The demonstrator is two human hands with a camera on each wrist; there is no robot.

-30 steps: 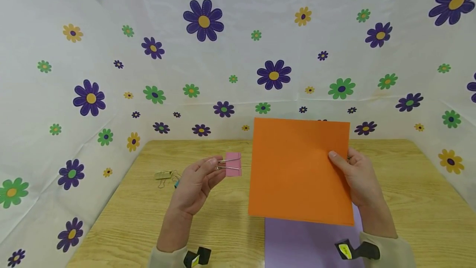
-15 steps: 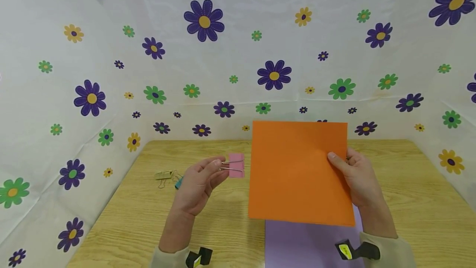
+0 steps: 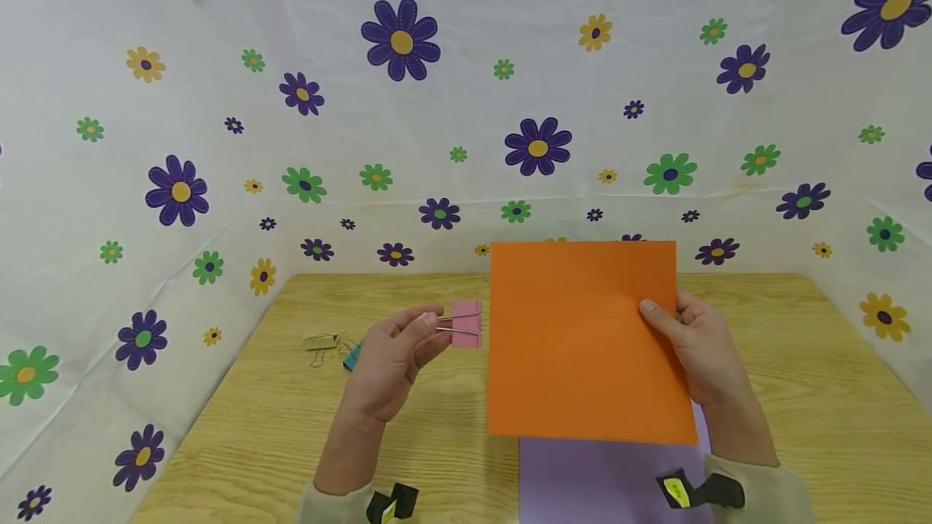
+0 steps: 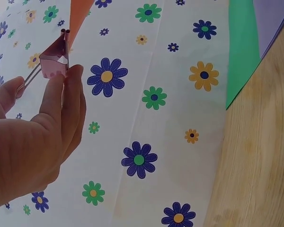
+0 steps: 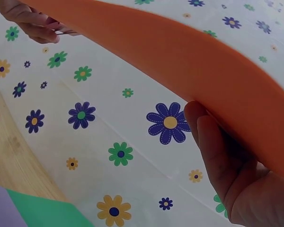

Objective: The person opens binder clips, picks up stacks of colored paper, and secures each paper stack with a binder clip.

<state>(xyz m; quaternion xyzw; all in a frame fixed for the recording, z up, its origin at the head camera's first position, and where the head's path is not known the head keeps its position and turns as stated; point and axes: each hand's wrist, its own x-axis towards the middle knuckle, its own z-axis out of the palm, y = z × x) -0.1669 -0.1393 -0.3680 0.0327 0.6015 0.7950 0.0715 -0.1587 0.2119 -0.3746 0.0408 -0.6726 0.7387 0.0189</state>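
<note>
My left hand [image 3: 389, 362] pinches a pink binder clip [image 3: 467, 324] by its wire handles, thumb on one side and fingers on the other. In the left wrist view the pink clip [image 4: 54, 59] points up toward a corner of the orange paper [image 4: 78, 14]. The head view shows a narrow gap between clip and paper. My right hand [image 3: 702, 346] grips the orange paper [image 3: 582, 346] at its right edge, thumb on the front and fingers behind. From the right wrist, the sheet [image 5: 180, 66] appears bent, with fingers [image 5: 213, 146] beneath it.
Purple paper [image 3: 612, 479] lies on the wooden table [image 3: 255, 443] under the raised sheet. Green paper [image 4: 241, 56] shows beside it in the wrist views. A yellowish binder clip [image 3: 320, 342] and a blue one [image 3: 353, 357] lie left. A flowered cloth [image 3: 466, 103] walls the table.
My left hand has moved right with the pink binder clip, toward the orange paper's left edge. The sheet's top edge has dropped a little. More of the blue clip shows.
</note>
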